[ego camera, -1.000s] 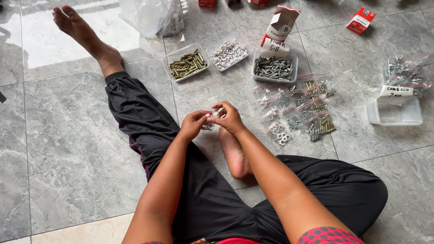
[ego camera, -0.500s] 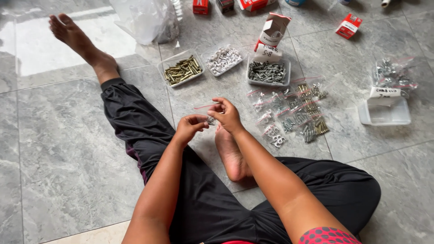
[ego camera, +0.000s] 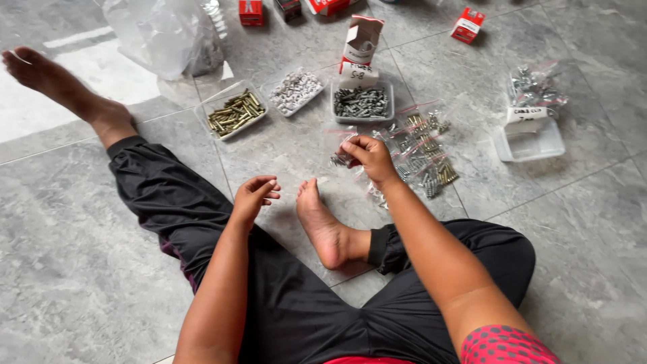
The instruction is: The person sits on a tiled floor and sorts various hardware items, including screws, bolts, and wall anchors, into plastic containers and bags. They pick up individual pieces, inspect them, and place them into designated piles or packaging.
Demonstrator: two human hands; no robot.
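Grey tiled floor (ego camera: 81,269) in the head view, w/ small trays set out ahead: brass-coloured screws (ego camera: 234,112), white plugs (ego camera: 294,89), grey screws (ego camera: 361,102), plus a pile of filled little bags (ego camera: 426,152) just right of my reach. Right hand (ego camera: 369,156) is pinched on a small clear bag of hardware (ego camera: 342,156), held just above the floor near that pile; left hand (ego camera: 255,195) is released, fingers loosely curled, holding nothing, beside my foot (ego camera: 322,226). I'd judge I'm mid-bagging, at the put-down stage; next move prob. calls for setting the bag w/ the others, and the left hand is free to take a fresh one.
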